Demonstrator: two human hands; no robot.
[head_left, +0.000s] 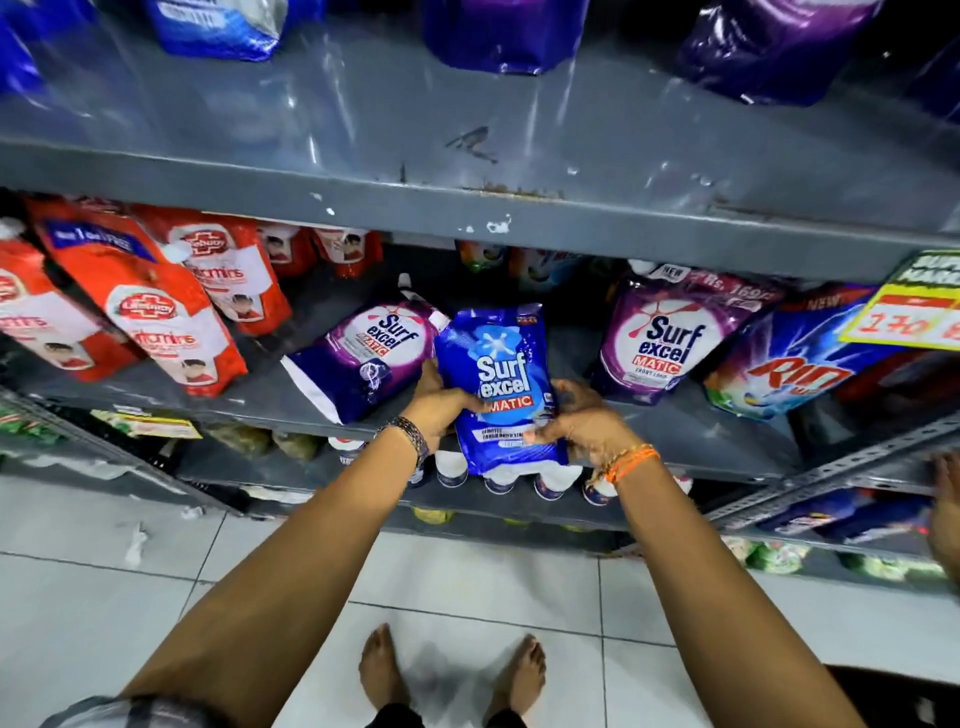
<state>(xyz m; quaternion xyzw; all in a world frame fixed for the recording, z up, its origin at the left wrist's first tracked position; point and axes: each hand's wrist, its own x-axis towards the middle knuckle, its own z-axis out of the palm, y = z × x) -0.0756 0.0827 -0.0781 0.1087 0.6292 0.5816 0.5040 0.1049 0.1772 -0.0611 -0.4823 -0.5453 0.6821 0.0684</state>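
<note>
A blue Surf Excel Matic pouch (501, 379) stands tilted at the front of the middle grey shelf (270, 400). My left hand (441, 405) grips its lower left side and my right hand (582, 421) grips its lower right side, fingers curled round the edges. The pouch's bottom hangs past the shelf's front lip. A purple Surf Excel pouch (363, 358) lies on its side just left of it. Another purple Surf Excel pouch (670, 343) stands to the right.
Red Lifebuoy pouches (150, 312) fill the shelf's left part; a Rin pouch (800, 374) and a yellow price tag (909, 312) are at the right. White-capped bottles (550, 483) line the shelf below. Another person's hand (945, 499) shows at the right edge. My bare feet stand on white floor tiles (467, 587).
</note>
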